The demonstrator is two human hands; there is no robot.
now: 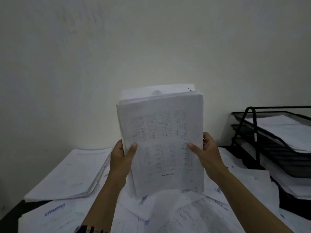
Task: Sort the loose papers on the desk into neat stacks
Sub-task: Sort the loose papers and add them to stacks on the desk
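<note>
I hold a thick bundle of printed white papers upright above the desk, its lower edge just over the loose sheets. My left hand grips its left edge, thumb on the front page. My right hand grips the right edge the same way. The front page shows blurred tables of text. Loose papers lie scattered across the desk below, some stamped in blue. A squared stack of papers lies at the left of the desk.
A black mesh tiered letter tray with papers in it stands at the right. Another sheet stamped "APPROVED" lies at the front left. A plain pale wall rises behind the desk. The dark desk edge shows at lower left.
</note>
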